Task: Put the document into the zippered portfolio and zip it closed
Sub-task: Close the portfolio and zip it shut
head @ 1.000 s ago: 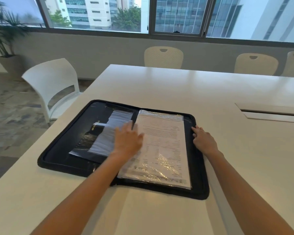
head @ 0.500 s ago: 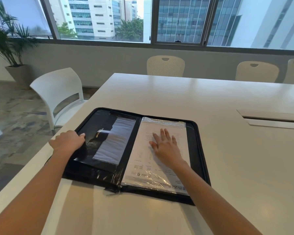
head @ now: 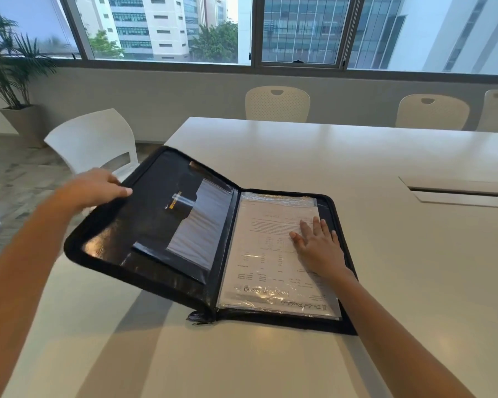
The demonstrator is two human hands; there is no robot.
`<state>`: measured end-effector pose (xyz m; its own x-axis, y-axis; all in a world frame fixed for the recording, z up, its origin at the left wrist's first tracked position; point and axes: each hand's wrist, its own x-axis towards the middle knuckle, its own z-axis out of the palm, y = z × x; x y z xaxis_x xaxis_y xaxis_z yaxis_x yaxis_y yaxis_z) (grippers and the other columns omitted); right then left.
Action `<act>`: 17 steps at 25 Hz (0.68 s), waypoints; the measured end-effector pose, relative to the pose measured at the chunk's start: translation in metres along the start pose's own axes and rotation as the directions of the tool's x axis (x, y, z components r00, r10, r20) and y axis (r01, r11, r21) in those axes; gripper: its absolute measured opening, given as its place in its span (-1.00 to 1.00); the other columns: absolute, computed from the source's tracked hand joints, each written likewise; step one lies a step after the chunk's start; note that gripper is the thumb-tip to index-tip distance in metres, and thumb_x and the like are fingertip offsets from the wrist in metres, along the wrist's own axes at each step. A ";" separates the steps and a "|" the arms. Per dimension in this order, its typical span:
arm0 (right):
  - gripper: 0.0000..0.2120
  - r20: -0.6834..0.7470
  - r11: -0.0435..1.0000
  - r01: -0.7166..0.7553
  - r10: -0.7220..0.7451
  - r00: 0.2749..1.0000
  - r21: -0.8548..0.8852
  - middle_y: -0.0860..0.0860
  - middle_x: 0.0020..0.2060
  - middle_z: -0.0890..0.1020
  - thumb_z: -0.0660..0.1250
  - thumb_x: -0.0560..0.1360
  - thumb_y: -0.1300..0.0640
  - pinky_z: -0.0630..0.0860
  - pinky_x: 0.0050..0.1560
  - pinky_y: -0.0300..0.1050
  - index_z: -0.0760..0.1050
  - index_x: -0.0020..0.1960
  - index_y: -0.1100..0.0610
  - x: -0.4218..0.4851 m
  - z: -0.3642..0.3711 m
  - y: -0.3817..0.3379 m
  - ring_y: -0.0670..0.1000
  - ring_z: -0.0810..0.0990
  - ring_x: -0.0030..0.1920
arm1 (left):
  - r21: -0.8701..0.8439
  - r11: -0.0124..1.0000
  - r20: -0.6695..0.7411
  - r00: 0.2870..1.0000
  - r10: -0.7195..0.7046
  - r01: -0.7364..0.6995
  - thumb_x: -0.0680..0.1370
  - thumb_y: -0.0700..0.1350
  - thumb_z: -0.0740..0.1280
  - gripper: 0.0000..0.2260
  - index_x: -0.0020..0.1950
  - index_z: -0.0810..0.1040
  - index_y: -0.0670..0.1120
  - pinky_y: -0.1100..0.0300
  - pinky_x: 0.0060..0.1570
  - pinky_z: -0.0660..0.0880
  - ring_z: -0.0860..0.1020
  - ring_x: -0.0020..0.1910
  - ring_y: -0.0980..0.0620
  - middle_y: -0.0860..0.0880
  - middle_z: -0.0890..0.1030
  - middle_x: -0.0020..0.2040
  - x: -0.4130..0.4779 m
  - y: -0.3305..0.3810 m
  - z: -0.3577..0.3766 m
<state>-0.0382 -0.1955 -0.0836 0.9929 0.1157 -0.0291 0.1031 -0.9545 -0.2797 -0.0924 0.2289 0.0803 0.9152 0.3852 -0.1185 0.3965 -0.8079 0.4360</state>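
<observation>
left hand (head: pixel 94 186) grips the portfolio (head: pixel 156 225) flap, tilted up — right hand (head: pixel 318 248) lies flat, fingers spread, on the document (head: pixel 268 254).

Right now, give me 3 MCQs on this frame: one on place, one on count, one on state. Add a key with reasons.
1. Where does the document lie?
A. on the left flap
B. on the right half of the portfolio
C. on the bare table

2. How many chairs stand at the table's far side?
A. one
B. three
C. five

3. What state is the portfolio in?
A. zipped shut
B. flat open
C. open, left flap lifted

Key:
1 B, the right hand presses it flat there.
2 B, three beige backs show under the window.
3 C, the left hand holds the flap's edge off the table.
</observation>
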 end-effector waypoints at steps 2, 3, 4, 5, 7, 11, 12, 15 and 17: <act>-0.34 -0.002 0.999 -0.039 0.039 0.999 0.032 0.13 0.57 -0.07 -0.14 0.59 -0.27 -0.18 0.53 0.11 -0.03 0.57 0.07 -0.002 -0.002 0.002 0.09 -0.17 0.56 | -0.079 0.992 0.016 0.995 0.096 -0.094 0.54 -0.09 0.38 -0.69 0.21 0.56 -0.24 0.03 0.11 0.37 0.50 -0.01 -0.13 -0.21 0.59 0.11 -0.014 0.021 -0.018; -0.34 -0.006 0.997 -0.054 0.054 0.999 0.055 0.14 0.57 -0.06 -0.12 0.60 -0.25 -0.16 0.53 0.11 -0.02 0.57 0.11 -0.002 -0.004 0.001 0.10 -0.16 0.56 | -0.125 0.983 0.020 0.990 0.137 -0.133 0.53 -0.10 0.39 -0.69 0.23 0.55 -0.21 0.07 0.10 0.38 0.51 -0.02 -0.10 -0.17 0.59 0.08 -0.022 0.033 -0.025; -0.35 -0.013 0.995 -0.060 0.061 0.998 0.079 0.15 0.57 -0.04 -0.09 0.61 -0.23 -0.14 0.54 0.11 -0.01 0.56 0.14 -0.002 -0.007 -0.001 0.10 -0.14 0.56 | -0.181 0.968 0.028 0.983 0.183 -0.175 0.53 -0.09 0.39 -0.70 0.24 0.56 -0.14 0.11 0.08 0.41 0.54 -0.03 -0.08 -0.13 0.61 0.05 -0.031 0.046 -0.029; -0.36 -0.026 0.993 -0.054 0.057 0.998 0.109 0.16 0.57 -0.01 -0.07 0.62 -0.21 -0.12 0.54 0.12 0.02 0.56 0.16 -0.003 -0.011 -0.004 0.11 -0.11 0.56 | -0.243 0.946 0.030 0.973 0.228 -0.214 0.53 -0.06 0.39 -0.74 0.20 0.58 -0.05 0.17 0.02 0.46 0.58 -0.07 -0.01 -0.05 0.63 -0.01 -0.041 0.060 -0.032; -0.41 -0.060 0.977 -0.027 0.041 0.997 0.212 0.16 0.55 0.10 -0.01 0.63 -0.16 0.01 0.51 0.11 0.11 0.54 0.16 -0.004 -0.023 -0.014 0.13 0.03 0.55 | -0.351 0.895 0.047 0.950 0.309 -0.274 0.52 0.05 0.36 -0.88 0.03 0.60 0.11 0.29 -0.16 0.46 0.60 -0.16 0.14 0.09 0.65 -0.12 -0.060 0.085 -0.031; -0.63 -0.016 0.732 0.021 -0.014 1.000 0.681 0.05 0.40 0.44 0.15 0.64 0.08 0.33 0.22 -0.10 0.35 0.44 0.01 -0.014 -0.057 -0.031 0.05 0.48 0.29 | -0.464 0.824 0.130 0.894 0.428 -0.327 0.52 0.17 0.29 -0.68 0.12 0.62 0.00 0.11 0.02 0.49 0.61 0.03 -0.01 0.00 0.68 0.03 -0.080 0.129 -0.011; -0.64 0.019 0.619 0.017 -0.052 0.998 0.785 0.02 0.37 0.48 0.17 0.63 0.13 0.33 0.25 -0.11 0.38 0.42 -0.01 -0.019 -0.066 -0.033 0.05 0.46 0.33 | -0.473 0.814 0.145 0.882 0.449 -0.338 0.54 0.18 0.26 -0.65 0.16 0.60 -0.01 0.04 0.09 0.47 0.59 0.07 -0.01 0.00 0.66 0.07 -0.082 0.140 -0.002; -0.65 0.021 0.352 0.019 -0.110 0.994 0.936 0.01 0.32 0.52 0.20 0.62 0.17 0.37 0.36 -0.05 0.41 0.40 0.04 -0.032 -0.089 -0.038 0.05 0.44 0.36 | -0.557 0.744 0.124 0.850 0.513 -0.368 0.54 0.23 0.23 -0.56 0.26 0.51 -0.03 0.04 0.12 0.43 0.54 0.07 0.08 0.01 0.59 0.17 -0.089 0.174 0.037; -0.65 0.010 0.173 0.011 -0.125 0.992 0.985 0.06 0.33 0.52 0.17 0.63 0.14 0.38 0.38 0.04 0.40 0.41 0.09 -0.040 -0.103 -0.042 0.07 0.48 0.34 | -0.600 0.686 0.068 0.827 0.557 -0.413 0.52 0.26 0.23 -0.49 0.33 0.46 -0.05 0.17 0.00 0.40 0.53 0.07 0.09 -0.03 0.55 0.23 -0.097 0.198 0.070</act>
<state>-0.0758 -0.1878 0.0283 0.9715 0.2368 -0.0040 -0.0301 0.1067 -0.9938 -0.0976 0.0004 0.1156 0.9832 -0.1621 0.0842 -0.1490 -0.4454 0.8829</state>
